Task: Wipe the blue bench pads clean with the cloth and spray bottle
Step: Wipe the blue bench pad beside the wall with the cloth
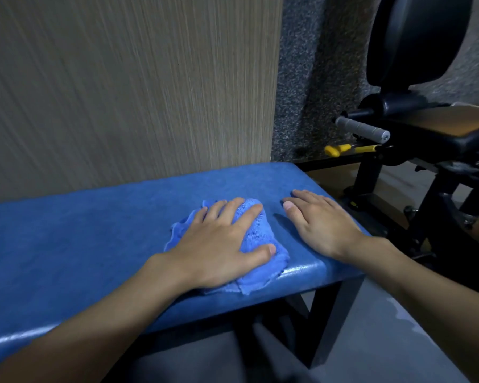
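Left hand (219,244) laid palm-down on a crumpled blue cloth (256,230), fingers straight and spread, thumb out to the right, pressing the cloth flat rather than curling round it. Right hand (324,225) lies just to the right of the cloth, apart from it, palm-down on the bare pad with fingers straight and close together, holding nothing. The cloth rests on the blue bench pad (94,230) close to its right end and near edge; one corner reaches the glossy rounded near edge. Black frame legs (324,313) show beneath the right end of the pad. Far side: a wood-grain wall panel (122,92). Far right: a black gym machine (454,161) with a grey handle grip (362,129), a yellow lever (335,150) and a black back pad (415,40).
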`<action>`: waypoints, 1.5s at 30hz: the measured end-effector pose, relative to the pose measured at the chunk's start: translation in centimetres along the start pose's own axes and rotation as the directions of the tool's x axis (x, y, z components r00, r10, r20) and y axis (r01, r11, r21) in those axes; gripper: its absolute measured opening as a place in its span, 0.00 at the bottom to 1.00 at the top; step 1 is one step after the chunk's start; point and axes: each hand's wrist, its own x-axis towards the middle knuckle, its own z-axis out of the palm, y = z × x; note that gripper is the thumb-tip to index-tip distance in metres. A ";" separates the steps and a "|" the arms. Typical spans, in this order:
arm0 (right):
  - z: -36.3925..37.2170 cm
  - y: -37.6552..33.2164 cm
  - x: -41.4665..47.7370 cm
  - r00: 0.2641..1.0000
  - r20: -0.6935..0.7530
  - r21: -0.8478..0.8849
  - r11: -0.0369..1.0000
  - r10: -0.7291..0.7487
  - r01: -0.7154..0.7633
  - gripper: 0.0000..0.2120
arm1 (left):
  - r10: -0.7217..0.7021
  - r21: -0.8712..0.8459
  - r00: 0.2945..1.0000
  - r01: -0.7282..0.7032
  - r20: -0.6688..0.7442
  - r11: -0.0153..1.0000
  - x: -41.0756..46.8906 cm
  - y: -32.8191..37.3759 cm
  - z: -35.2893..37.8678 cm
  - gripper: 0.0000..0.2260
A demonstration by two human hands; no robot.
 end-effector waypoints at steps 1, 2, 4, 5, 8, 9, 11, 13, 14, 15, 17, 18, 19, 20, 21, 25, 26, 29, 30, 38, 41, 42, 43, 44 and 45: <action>-0.2 -0.1 0.1 1.000 0.020 -0.014 1.000 0.004 -0.004 0.22 | -0.024 -0.005 1.000 0.024 -0.017 1.000 -0.6 0.7 -0.1 0.44; -0.5 -0.2 0.2 0.999 0.036 -0.035 0.999 0.015 -0.013 0.21 | -0.063 -0.032 0.997 0.061 -0.048 0.998 -0.8 1.4 0.0 0.43; -1.0 -0.5 0.9 1.000 0.013 -0.052 0.998 0.024 -0.024 0.21 | -0.133 -0.087 0.987 0.125 -0.094 0.988 -0.6 2.4 0.2 0.43; -1.1 -0.7 1.2 1.000 -0.018 -0.033 0.999 0.019 -0.020 0.22 | -0.145 -0.073 0.984 0.138 -0.102 0.988 -0.3 2.6 0.5 0.43; -1.0 -1.2 2.2 1.000 -0.017 0.037 0.999 -0.012 0.013 0.23 | -0.155 -0.040 0.984 0.152 -0.090 0.988 1.3 1.9 1.2 0.41; -0.8 -1.3 2.3 0.999 0.026 0.028 0.999 -0.019 0.018 0.24 | -0.159 -0.046 0.984 0.156 -0.085 0.987 2.1 1.3 1.3 0.40; 0.0 -1.4 2.7 0.993 0.116 -0.044 0.999 -0.025 0.031 0.24 | -0.178 -0.062 0.981 0.173 -0.078 0.983 4.2 0.0 1.1 0.38; 0.6 -1.3 3.0 0.987 0.161 -0.114 0.993 -0.017 0.035 0.24 | -0.195 -0.072 0.978 0.189 -0.074 0.979 6.8 -1.6 1.0 0.36; 0.7 -1.3 3.1 0.986 0.168 -0.132 0.991 -0.012 0.035 0.24 | -0.206 -0.084 0.976 0.200 -0.070 0.976 8.2 -2.6 1.1 0.35; 0.7 -1.3 3.2 0.985 0.170 -0.141 0.989 -0.011 0.035 0.24 | -0.222 -0.102 0.972 0.214 -0.072 0.971 9.7 -3.6 1.1 0.35; 0.7 -1.3 3.1 0.985 0.170 -0.146 0.989 -0.014 0.039 0.25 | -0.256 -0.144 0.962 0.241 -0.097 0.960 12.5 -5.5 1.1 0.37; 0.7 -1.3 3.1 0.985 0.171 -0.144 0.989 -0.013 0.038 0.25 | -0.273 -0.158 0.956 0.255 -0.106 0.954 13.7 -6.2 1.0 0.37; 0.7 -1.3 3.1 0.985 0.170 -0.142 0.989 -0.011 0.035 0.25 | -0.289 -0.162 0.951 0.270 -0.107 0.949 14.8 -6.8 0.9 0.36; 0.7 -1.4 3.1 0.986 0.168 -0.140 0.990 -0.008 0.032 0.25 | -0.303 -0.158 0.947 0.285 -0.103 0.945 15.7 -7.1 0.8 0.36; 0.7 -1.4 3.1 0.986 0.165 -0.140 0.990 -0.008 0.031 0.25 | -0.314 -0.148 0.944 0.298 -0.100 0.943 16.2 -7.3 0.7 0.35; 0.7 -1.4 3.0 0.987 0.158 -0.122 0.992 -0.004 0.023 0.25 | -0.302 -0.099 0.949 0.294 -0.086 0.951 16.4 -7.2 0.8 0.34; 0.7 -1.4 3.0 0.989 0.150 -0.118 0.993 -0.006 0.024 0.25 | -0.299 -0.092 0.950 0.292 -0.084 0.952 15.9 -7.1 1.0 0.35; 0.7 -1.3 2.9 0.992 0.126 -0.083 0.996 -0.009 0.019 0.24 | -0.277 -0.075 0.956 0.270 -0.098 0.960 13.7 -6.2 1.2 0.37; 0.7 -1.2 2.9 0.993 0.118 -0.065 0.998 -0.011 0.019 0.24 | -0.262 -0.073 0.959 0.256 -0.104 0.964 12.6 -5.7 1.3 0.36; 0.5 -1.0 2.8 0.997 0.080 0.029 1.000 -0.008 0.006 0.23 | -0.150 -0.079 0.984 0.143 -0.093 0.987 2.6 -0.3 1.0 0.41; 0.2 -1.2 2.6 0.995 0.097 0.022 1.000 -0.010 0.007 0.23 | -0.111 -0.032 0.988 0.108 -0.109 0.994 -0.5 1.2 0.9 0.41; 0.0 -1.3 2.7 0.993 0.119 0.016 1.000 -0.002 0.000 0.23 | -0.107 -0.019 0.987 0.105 -0.120 0.994 -1.3 1.6 0.9 0.41; -0.2 -1.4 2.7 0.990 0.140 0.000 1.000 0.011 -0.011 0.23 | -0.111 -0.013 0.985 0.111 -0.133 0.994 -2.0 2.0 0.9 0.41; -0.4 -1.4 2.9 0.989 0.146 -0.024 1.000 0.023 -0.020 0.23 | -0.123 -0.015 0.982 0.122 -0.144 0.992 -2.4 2.2 0.9 0.40; -0.7 -1.5 3.1 0.991 0.129 -0.040 0.999 0.027 -0.022 0.23 | -0.138 -0.025 0.979 0.136 -0.147 0.990 -2.5 2.2 0.9 0.40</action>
